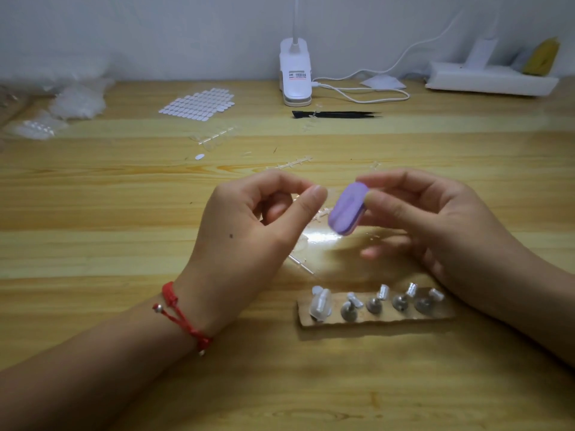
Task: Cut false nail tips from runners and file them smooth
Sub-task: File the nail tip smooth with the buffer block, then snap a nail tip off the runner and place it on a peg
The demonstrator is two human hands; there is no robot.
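My right hand (435,225) grips a small purple file block (348,211) between thumb and forefinger, held above the wooden table. My left hand (258,225) pinches thumb and forefinger together just left of the block; a clear nail tip between them is too faint to confirm. Below my hands a cardboard strip (376,320) carries several metal stands with clear nail tips on top. Clear runners (292,163) and offcuts lie scattered on the table behind and under my hands.
A white clip lamp (295,73) with its cable stands at the back. Black tweezers (336,114) lie in front of it. A sheet of adhesive tabs (197,104) and plastic bags (74,99) sit back left. A white power strip (491,79) is back right.
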